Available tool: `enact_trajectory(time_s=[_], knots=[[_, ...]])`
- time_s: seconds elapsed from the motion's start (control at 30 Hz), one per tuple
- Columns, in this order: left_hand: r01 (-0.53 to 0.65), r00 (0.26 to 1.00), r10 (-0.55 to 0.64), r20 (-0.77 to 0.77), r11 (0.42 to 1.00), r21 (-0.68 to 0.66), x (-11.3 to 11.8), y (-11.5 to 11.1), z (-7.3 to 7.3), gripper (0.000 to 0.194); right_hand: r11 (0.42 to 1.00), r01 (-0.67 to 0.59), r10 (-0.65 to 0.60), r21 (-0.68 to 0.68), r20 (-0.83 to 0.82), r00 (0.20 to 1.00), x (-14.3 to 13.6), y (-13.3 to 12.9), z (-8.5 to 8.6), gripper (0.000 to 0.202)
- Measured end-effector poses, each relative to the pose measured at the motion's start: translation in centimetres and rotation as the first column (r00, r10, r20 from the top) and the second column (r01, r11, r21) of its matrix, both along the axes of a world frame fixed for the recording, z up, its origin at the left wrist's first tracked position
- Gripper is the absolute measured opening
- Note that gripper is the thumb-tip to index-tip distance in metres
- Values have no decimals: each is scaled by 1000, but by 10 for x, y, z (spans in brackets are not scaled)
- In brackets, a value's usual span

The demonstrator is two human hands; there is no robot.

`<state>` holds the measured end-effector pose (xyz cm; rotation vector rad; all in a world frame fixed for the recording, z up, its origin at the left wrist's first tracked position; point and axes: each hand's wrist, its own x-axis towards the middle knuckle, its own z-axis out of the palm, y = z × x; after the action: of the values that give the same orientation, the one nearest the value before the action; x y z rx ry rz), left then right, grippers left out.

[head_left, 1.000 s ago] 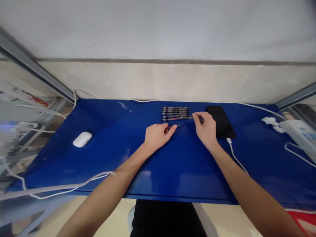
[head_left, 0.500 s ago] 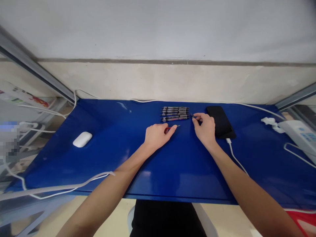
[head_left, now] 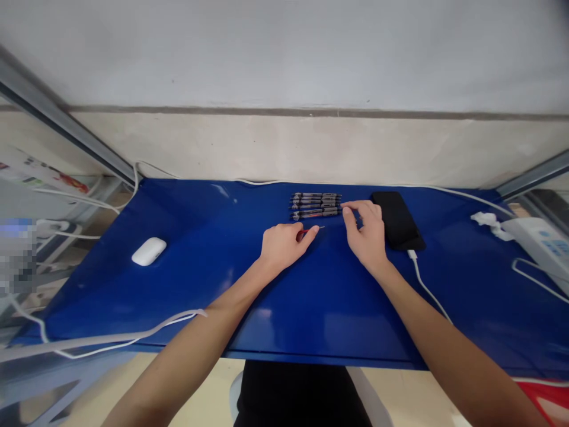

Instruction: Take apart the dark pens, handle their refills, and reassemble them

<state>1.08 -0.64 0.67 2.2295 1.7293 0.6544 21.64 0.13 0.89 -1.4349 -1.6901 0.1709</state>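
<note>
My left hand [head_left: 284,244] rests on the blue table [head_left: 191,237], its fingers closed on a thin red pen refill [head_left: 304,232] whose tip points right. Just behind it, several dark pens with grey grips [head_left: 315,204] lie side by side in a stack of rows. At their right ends is my right hand [head_left: 365,228], thumb and index finger brought near each other and bent. Whatever lies between those fingertips is too small or hidden to name.
A black phone [head_left: 397,219] with a white cable [head_left: 427,284] lies right of my right hand. A white earphone case [head_left: 149,251] sits at the left. Crumpled white tissue [head_left: 491,225] and a white power strip [head_left: 540,246] are at the right. A pale wall stands behind.
My right hand has shifted slightly left, towards the ends of the pens. The small dark piece seen at its fingertips earlier no longer shows clearly. My left hand has stayed in place.
</note>
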Motion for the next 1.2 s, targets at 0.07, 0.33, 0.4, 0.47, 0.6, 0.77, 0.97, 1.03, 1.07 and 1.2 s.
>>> enact_trajectory(time_s=[0.07, 0.33, 0.4, 0.47, 0.6, 0.77, 0.97, 1.03, 1.07, 1.2], knots=[[5, 1000, -5, 1, 1000, 5, 0, 0, 0, 61, 989, -146, 146, -30, -14, 989, -6, -6, 6, 32], [52, 999, -53, 6, 998, 29, -2, 0, -3, 63, 922, -305, 293, -239, -84, 952, -13, -13, 6, 38], [67, 998, -67, 9, 997, 41, -2, 1, -4, 63, 917, -313, 303, -249, -80, 950, -12, -12, 4, 40], [74, 997, -75, 11, 996, 52, -2, 1, -4, 62, 904, -339, 331, -261, -77, 941, -12, -11, 3, 41], [103, 994, -104, 16, 993, 57, -2, 1, -4, 57, 883, -383, 378, -274, -70, 923, -15, -13, 2, 40], [157, 987, -159, 25, 985, 65, -1, 1, -3, 49, 862, -396, 371, -316, -139, 918, -18, -12, 0, 35], [269, 948, -284, 143, 956, 113, -3, 5, -7, 30, 858, -374, 273, -352, -304, 913, -11, -5, -2, 37], [313, 931, -330, 157, 942, 123, -3, 7, -9, 28, 865, -355, 233, -354, -342, 910, -7, -2, -3, 37], [318, 928, -335, 161, 940, 124, -3, 8, -10, 28, 867, -351, 219, -353, -362, 906, -6, 0, -4, 37], [277, 935, -294, 197, 955, 106, -4, 7, -8, 30, 874, -358, 177, -329, -471, 864, -2, 4, -7, 36]])
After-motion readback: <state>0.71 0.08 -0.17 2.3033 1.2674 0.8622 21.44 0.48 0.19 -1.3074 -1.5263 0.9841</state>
